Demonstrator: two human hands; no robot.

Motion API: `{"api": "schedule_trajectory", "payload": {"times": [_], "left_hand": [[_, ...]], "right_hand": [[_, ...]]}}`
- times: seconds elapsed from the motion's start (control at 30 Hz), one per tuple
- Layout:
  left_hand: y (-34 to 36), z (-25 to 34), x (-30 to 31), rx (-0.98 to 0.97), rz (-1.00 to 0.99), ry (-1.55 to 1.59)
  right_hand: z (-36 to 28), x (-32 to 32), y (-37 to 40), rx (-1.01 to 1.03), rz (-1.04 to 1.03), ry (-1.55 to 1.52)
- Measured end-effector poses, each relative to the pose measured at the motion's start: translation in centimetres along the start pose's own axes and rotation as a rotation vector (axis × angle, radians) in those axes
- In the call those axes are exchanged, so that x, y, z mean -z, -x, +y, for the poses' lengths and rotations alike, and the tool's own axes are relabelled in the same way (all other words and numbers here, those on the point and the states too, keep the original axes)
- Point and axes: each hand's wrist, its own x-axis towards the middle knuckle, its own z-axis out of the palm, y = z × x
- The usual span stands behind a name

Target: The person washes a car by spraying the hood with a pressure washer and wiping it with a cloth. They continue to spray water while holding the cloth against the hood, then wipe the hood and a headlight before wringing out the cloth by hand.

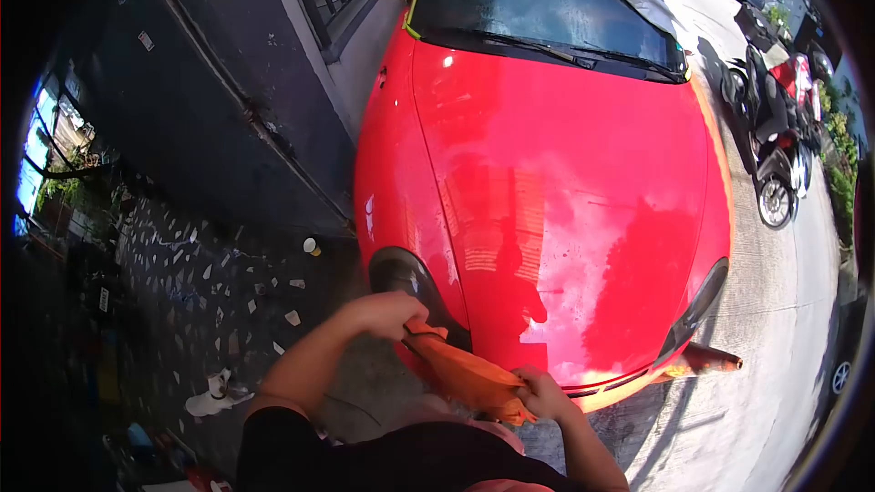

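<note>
One orange cloth (467, 375) is stretching between both grips: left hand (392, 316) is clenching one end near the dark headlight (399, 275), right hand (544, 394) is clutching the other. Middle is spanning the gap by the front edge of the red car (565, 155); contact there, cannot tell.

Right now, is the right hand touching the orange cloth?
Touching. The head view shows the right hand with its fingers closed on the lower end of the orange cloth.
</note>
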Motion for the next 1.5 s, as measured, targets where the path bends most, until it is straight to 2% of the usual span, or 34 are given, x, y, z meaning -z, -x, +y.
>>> {"api": "schedule_trajectory", "payload": {"times": [0.03, 0.1, 0.17, 0.23, 0.3, 0.37, 0.4, 0.5, 0.63, 0.77, 0.9, 1.0, 1.13, 1.23, 1.27, 1.5], "left_hand": [[-0.2, -1.0, 3.1, 0.026, 0.09, -0.026], [-2.1, -3.1, 7.0, 0.113, 0.556, -0.075], [-5.8, -2.9, 7.7, 0.125, 1.23, -0.175], [-12.7, -7.6, 2.4, 0.034, 1.38, 0.033], [-19.2, -11.1, -4.7, 0.177, 1.112, 0.071], [-23.3, -13.6, -9.2, 0.393, 0.979, 0.028], [-24.8, -14.7, -9.9, 0.492, 0.912, 0.004], [-26.7, -17.3, -7.8, 0.563, 0.714, -0.023], [-28.6, -21.4, -2.0, 0.48, 0.767, -0.163], [-29.7, -27.3, 9.2, 0.447, 0.811, -0.285], [-32.3, -33.8, 20.4, 0.473, 0.874, -0.359], [-34.2, -39.1, 27.7, 0.526, 0.974, -0.262], [-34.8, -46.6, 32.5, 0.581, 1.13, 0.111], [-34.5, -51.7, 32.3, 0.566, 1.155, 0.277], [-34.0, -52.4, 31.4, 0.515, 1.176, 0.306], [-28.9, -53.8, 21.2, 0.54, 1.192, 0.392]], "right_hand": [[-1.2, 0.5, -3.0, -0.011, 0.061, -0.082], [-3.9, 1.6, -10.7, 0.017, 0.212, -0.046], [-3.5, 1.0, -18.4, 0.184, 0.544, 0.275], [-2.0, 1.3, -24.3, 0.158, 0.535, 0.135], [-0.2, 1.3, -28.8, 0.119, 0.599, 0.189], [1.7, 1.4, -32.1, 0.063, 0.627, 0.267], [2.7, 1.9, -33.9, 0.037, 0.633, 0.317], [6.0, 3.7, -39.4, -0.051, 0.706, 0.547], [8.6, 5.5, -44.4, -0.181, 0.808, 0.712], [10.2, 3.5, -47.0, -0.253, 1.004, 0.793], [10.4, 3.7, -47.0, -0.198, 1.023, 0.817], [10.2, 3.7, -47.3, -0.163, 1.058, 0.858], [10.6, 3.6, -47.1, -0.164, 1.036, 0.905], [10.7, 3.9, -47.2, -0.162, 1.031, 0.925], [10.6, 3.9, -47.2, -0.162, 1.024, 0.926], [11.2, 3.6, -47.1, -0.16, 1.029, 0.941]]}}
